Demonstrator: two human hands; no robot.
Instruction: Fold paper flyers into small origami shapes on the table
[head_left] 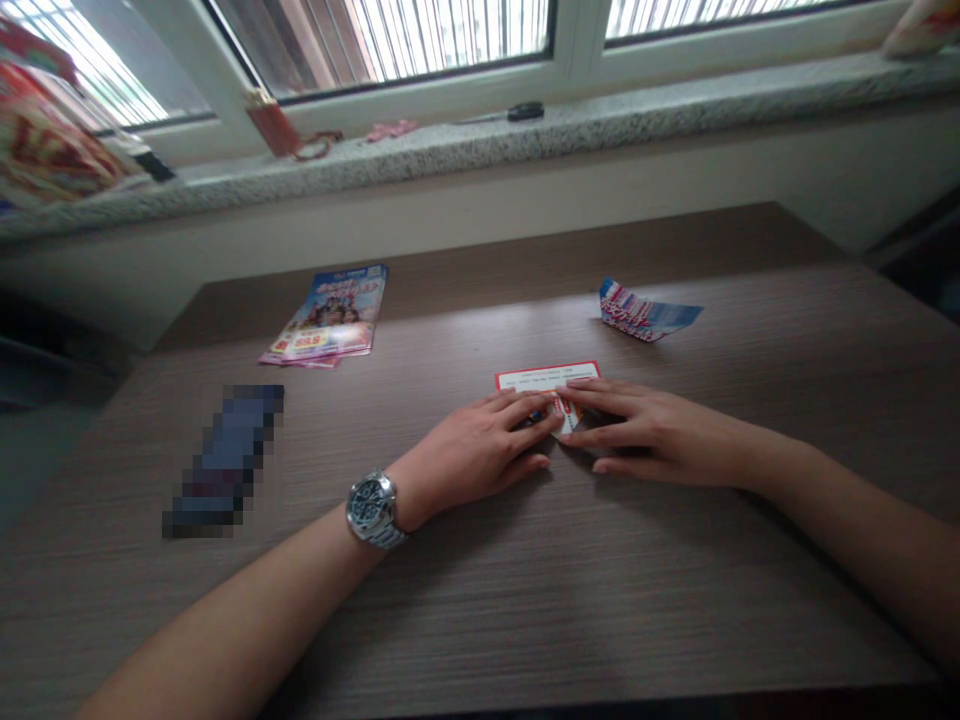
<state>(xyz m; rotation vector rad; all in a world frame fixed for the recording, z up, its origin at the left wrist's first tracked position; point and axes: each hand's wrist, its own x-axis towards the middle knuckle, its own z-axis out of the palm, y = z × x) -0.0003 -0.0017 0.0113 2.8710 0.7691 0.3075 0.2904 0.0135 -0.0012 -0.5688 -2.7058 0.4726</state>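
Observation:
A partly folded paper leaflet (547, 377), white with a red border, lies flat on the table in front of me. My left hand (491, 440) rests on its left part, fingers stretched out and pressing down. From the other side my right hand (649, 430) lies on the right part, its fingers spread over the paper. The fingertips of both hands nearly meet at a folded flap with orange and white print. Much of the paper is hidden under the fingers. A silver wristwatch (373, 505) is on my left wrist.
A stack of printed leaflets (334, 315) lies at the back left of the table (480, 600). Nearer stands out a blurred-out phone-like dark object (229, 460). A folded blue and pink paper (645, 312) sits at the back right. The stone windowsill (420, 150) holds a black-handled tool (525, 111).

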